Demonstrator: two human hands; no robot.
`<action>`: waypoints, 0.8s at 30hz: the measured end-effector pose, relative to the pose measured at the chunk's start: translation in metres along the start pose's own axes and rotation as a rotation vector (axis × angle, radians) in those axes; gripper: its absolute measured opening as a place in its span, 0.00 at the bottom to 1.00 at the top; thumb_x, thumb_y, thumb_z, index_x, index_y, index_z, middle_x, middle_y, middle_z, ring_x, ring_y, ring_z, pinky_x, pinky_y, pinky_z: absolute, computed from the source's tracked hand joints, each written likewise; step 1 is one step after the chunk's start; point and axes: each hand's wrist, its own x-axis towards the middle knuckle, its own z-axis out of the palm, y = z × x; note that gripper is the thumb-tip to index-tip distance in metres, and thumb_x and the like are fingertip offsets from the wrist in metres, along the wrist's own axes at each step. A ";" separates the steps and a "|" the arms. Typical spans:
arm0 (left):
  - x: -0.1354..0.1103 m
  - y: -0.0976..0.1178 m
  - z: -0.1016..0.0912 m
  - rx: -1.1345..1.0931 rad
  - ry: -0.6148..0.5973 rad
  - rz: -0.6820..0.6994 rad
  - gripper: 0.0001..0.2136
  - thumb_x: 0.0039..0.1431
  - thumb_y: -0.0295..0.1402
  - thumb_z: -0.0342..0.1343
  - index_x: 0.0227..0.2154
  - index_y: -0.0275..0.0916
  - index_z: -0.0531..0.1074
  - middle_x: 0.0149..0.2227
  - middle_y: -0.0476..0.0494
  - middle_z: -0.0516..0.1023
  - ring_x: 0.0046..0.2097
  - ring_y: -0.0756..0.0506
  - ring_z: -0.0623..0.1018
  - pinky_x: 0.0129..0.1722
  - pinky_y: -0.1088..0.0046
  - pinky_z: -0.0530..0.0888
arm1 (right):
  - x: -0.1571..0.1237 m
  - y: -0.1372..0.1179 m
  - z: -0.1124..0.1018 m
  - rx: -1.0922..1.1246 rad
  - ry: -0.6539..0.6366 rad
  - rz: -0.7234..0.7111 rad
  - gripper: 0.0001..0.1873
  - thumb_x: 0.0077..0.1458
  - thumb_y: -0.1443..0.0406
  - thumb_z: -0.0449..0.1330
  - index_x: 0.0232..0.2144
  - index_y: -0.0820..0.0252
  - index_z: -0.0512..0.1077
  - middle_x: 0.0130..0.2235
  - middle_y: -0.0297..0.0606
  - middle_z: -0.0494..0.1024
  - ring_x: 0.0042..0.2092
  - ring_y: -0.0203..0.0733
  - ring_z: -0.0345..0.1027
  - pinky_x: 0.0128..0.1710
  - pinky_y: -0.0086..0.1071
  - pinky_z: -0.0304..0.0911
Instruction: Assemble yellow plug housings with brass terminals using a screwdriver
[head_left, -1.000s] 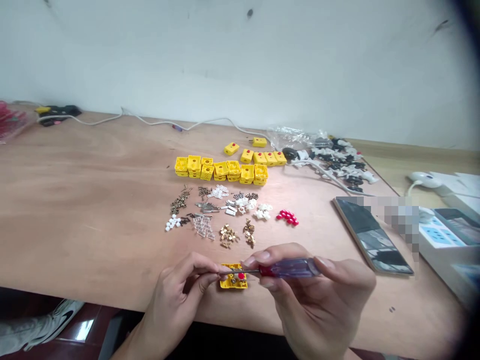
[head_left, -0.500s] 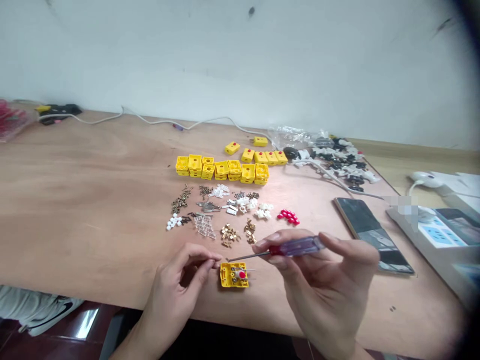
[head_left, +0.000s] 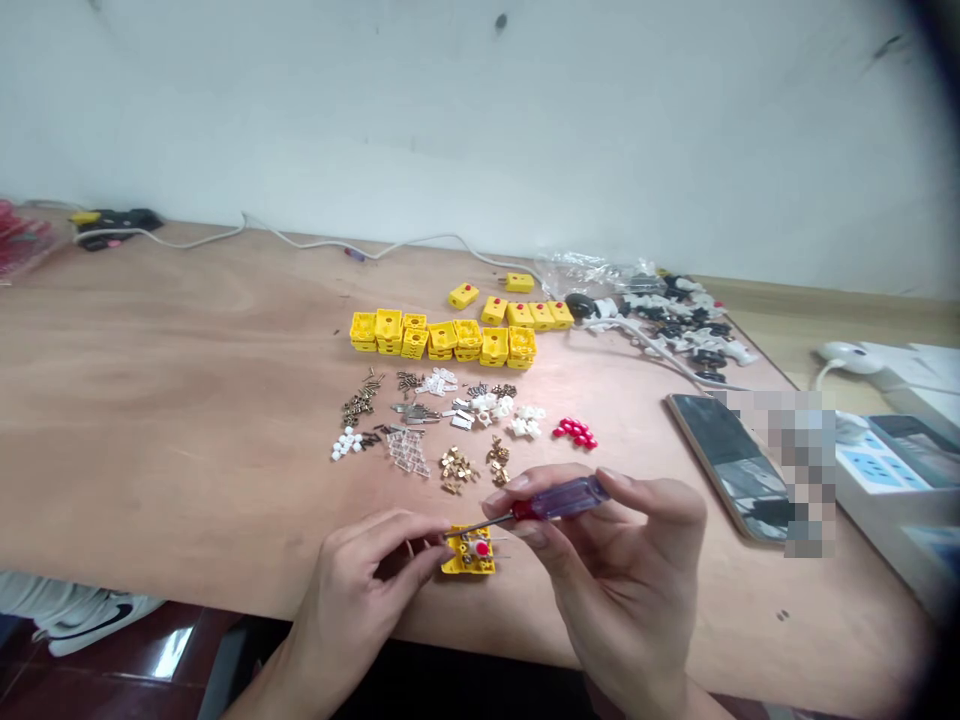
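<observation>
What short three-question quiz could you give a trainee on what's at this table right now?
1. Which hand grips the screwdriver?
2. True or false: the small red pieces lie to the right of the brass parts.
3. What colour is the round piece on the yellow plastic housing in front of the person? A) red B) blue C) green

Key: 1. The right hand. 2. True. 3. A.
</observation>
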 end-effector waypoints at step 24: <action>0.001 0.001 0.005 0.180 -0.072 0.226 0.04 0.73 0.30 0.52 0.43 0.41 0.72 0.38 0.47 0.77 0.38 0.47 0.76 0.39 0.73 0.73 | -0.006 -0.005 -0.011 -0.186 -0.260 -0.077 0.42 0.56 0.85 0.57 0.61 0.36 0.66 0.48 0.31 0.80 0.44 0.36 0.79 0.35 0.26 0.81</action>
